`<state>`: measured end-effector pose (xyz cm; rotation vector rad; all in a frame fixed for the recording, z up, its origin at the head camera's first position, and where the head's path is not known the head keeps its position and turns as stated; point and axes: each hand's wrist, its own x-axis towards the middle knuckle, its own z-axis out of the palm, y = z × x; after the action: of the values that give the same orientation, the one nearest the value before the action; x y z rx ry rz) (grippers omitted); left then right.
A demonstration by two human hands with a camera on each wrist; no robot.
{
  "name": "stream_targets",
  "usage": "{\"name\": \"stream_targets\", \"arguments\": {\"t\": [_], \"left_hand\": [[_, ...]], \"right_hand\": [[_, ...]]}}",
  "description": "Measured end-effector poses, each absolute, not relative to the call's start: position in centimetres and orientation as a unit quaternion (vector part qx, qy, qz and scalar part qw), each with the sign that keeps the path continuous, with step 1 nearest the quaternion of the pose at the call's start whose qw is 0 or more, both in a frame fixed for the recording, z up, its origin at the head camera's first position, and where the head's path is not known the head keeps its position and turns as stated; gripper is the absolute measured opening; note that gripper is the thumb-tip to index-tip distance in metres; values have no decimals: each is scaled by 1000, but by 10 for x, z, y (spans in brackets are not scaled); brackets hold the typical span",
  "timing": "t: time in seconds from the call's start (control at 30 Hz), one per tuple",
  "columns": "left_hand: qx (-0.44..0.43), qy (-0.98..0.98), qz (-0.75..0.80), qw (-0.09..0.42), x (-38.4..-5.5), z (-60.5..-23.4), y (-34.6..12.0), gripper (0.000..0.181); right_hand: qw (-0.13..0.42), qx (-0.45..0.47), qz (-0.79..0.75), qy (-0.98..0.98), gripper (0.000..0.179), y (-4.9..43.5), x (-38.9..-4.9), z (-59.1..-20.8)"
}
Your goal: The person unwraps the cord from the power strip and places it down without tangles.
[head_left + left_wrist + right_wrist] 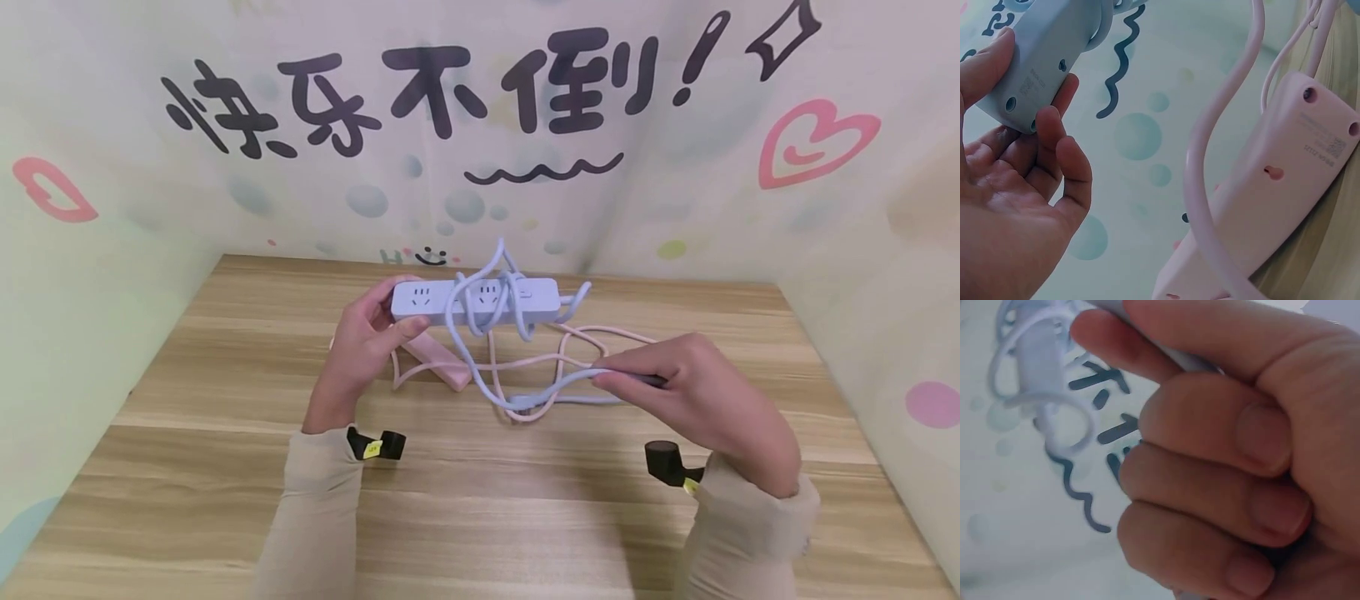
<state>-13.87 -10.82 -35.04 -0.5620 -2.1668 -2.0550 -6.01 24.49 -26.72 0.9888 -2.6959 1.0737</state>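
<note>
A pale blue power strip (476,302) is held above the table, its sockets facing me. My left hand (367,342) grips its left end, thumb in front. The left wrist view shows the underside of the blue power strip (1035,75) between thumb and fingers. Loops of the blue cable (457,321) wind round its middle and right part. My right hand (690,387) pinches a stretch of this cable between thumb and forefinger, right of the strip; its other fingers (1210,425) are curled in. Below lies a pink power strip (438,358), partly covered by the left hand and blue strip.
A pink cable (517,364) spreads in loose loops over the wooden table (480,500), crossing under the blue cable. A small grey-blue piece (525,404), perhaps a plug, lies among the loops. Behind stands a printed cloth backdrop (300,208).
</note>
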Motion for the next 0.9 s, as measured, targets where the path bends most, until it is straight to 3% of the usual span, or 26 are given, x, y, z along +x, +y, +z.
{"name": "stream_targets", "arguments": {"t": [0.2, 0.4, 0.73, 0.9], "left_hand": [[-195, -712, -673, 47, -139, -351, -108, 47], [-217, -710, -669, 33, -138, -350, -106, 46], [-247, -709, -660, -2, -136, -350, -104, 48], [-261, -697, -668, -17, -135, -349, -104, 48]], "right_hand": [[121, 373, 383, -837, 33, 246, -56, -264], [204, 365, 464, -781, 23, 241, -57, -268], [347, 239, 560, -713, 9, 230, -66, -273], [380, 175, 579, -699, 10, 225, -73, -274]]}}
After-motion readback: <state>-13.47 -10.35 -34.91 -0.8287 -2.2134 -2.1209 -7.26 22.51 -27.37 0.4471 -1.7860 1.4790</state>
